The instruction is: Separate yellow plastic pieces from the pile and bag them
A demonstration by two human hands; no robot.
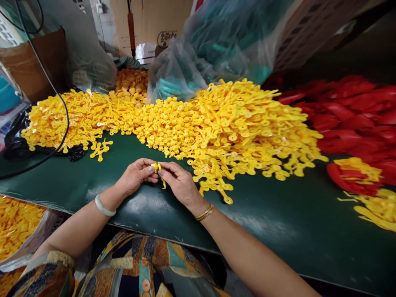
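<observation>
Near the centre of the frame, your left hand (137,176) has its fingertips closed on a small yellow part (154,166), and your right hand (182,184) pinches a thin yellow piece (163,183), whose narrow end hangs down. Behind them spreads a heap of yellow pieces (241,123), glossy like plastic, many with flat round ends. Curved, shiny red pieces (349,115) lie at the right. The dark green table (272,231) is smooth; its front edge passes under your forearms, and the surface opens widely toward the lower right of the frame
</observation>
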